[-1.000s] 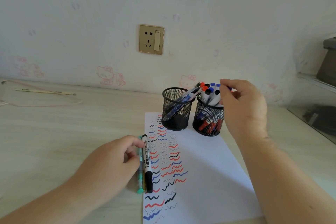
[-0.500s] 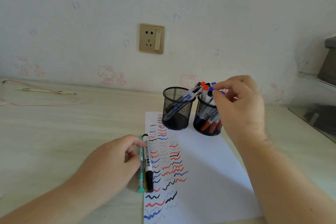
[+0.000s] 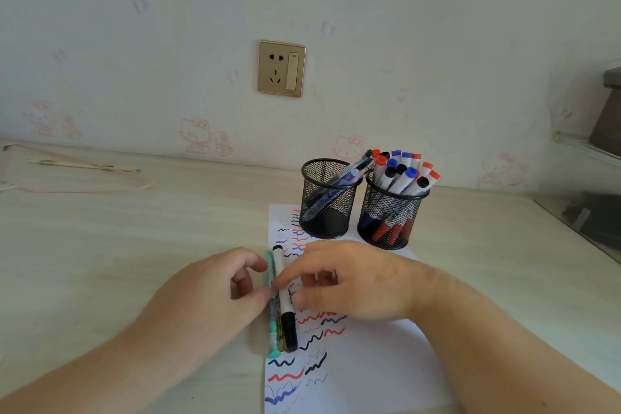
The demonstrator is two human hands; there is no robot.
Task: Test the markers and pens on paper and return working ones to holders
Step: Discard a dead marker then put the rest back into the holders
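A white marker with a black cap (image 3: 288, 323) and a teal pen (image 3: 273, 333) lie side by side on the left edge of the paper (image 3: 376, 366), which is covered in red, blue and black squiggles. My right hand (image 3: 353, 279) has come down over the marker, thumb and forefinger pinching its barrel. My left hand (image 3: 211, 299) rests on the desk with loosely curled fingers touching the teal pen from the left. Behind stand two black mesh holders: the left holder (image 3: 327, 215) has a few blue pens, the right holder (image 3: 389, 225) is packed with several capped markers (image 3: 403, 173).
A gold wall socket (image 3: 281, 68) is on the wall behind. A pink cable (image 3: 84, 190) and a thin stick (image 3: 84, 165) lie at the desk's far left. A glass shelf with dark objects (image 3: 588, 212) borders the right side.
My right hand left the marker holder and dropped down and left onto the black-capped marker. My left hand stayed beside the teal pen.
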